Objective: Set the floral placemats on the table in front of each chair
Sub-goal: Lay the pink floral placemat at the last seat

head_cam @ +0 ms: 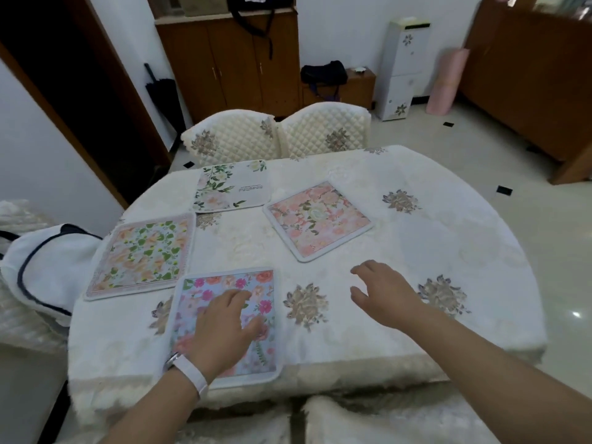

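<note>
Left hand [224, 325] lies flat, fingers spread, on the blue placemat [250, 283] at lower centre of the tabletop [448, 238]. Right hand [384, 293] hovers open and empty, lower right. Risk: the pink placemat [317, 219] sits skewed mid-frame; sliding it could bunch the tablecloth.

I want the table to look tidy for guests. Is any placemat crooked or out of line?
Yes. The pink placemat lies turned at an angle, corner-on to the table edge and away from the two far chairs. The other three sit roughly square. The left hand rests on the blue placemat; the right hand hovers empty.
</note>
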Tool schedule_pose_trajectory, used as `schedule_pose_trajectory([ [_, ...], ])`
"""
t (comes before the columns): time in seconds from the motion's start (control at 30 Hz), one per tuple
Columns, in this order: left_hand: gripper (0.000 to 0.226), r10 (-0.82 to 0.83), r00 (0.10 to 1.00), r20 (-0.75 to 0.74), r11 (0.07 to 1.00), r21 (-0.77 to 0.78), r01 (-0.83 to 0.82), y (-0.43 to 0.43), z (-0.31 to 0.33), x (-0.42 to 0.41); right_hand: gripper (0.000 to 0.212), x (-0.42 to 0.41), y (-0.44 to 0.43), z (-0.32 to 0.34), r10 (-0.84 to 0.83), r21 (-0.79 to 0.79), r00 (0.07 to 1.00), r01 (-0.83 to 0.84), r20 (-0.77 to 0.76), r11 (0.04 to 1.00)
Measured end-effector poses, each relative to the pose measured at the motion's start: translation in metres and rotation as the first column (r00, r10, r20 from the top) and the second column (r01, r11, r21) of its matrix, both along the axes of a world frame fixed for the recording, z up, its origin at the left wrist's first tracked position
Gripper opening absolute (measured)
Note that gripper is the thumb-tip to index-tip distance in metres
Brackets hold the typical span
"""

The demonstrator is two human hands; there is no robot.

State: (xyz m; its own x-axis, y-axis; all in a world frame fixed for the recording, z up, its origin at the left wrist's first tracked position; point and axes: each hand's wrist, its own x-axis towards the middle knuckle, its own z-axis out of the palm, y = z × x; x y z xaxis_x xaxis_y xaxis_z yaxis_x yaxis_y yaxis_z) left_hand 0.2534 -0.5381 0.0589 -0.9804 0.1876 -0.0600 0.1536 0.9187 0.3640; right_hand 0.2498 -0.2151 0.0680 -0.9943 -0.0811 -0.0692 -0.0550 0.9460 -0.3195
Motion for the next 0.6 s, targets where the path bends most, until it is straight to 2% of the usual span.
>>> schedule_pose_trajectory([
  [0.27,0.052,-0.047,0.997,-0.059,0.998,0.046,0.050,0.136,0.019,0.017,0.049,0.016,0.120,0.020,0.004,-0.041,1.000,-0.005,-0.018,0.999],
  [0.43,0.047,-0.063,0.994,-0.091,0.998,0.012,0.065,0.170,0.028,0.016,0.048,0.024,0.160,0.026,-0.003,-0.057,1.000,0.003,-0.005,0.998],
  [0.6,0.049,-0.055,0.994,-0.094,0.998,0.031,0.058,0.179,0.036,0.018,0.047,0.030,0.161,0.027,0.019,-0.058,1.000,-0.019,-0.001,0.998],
])
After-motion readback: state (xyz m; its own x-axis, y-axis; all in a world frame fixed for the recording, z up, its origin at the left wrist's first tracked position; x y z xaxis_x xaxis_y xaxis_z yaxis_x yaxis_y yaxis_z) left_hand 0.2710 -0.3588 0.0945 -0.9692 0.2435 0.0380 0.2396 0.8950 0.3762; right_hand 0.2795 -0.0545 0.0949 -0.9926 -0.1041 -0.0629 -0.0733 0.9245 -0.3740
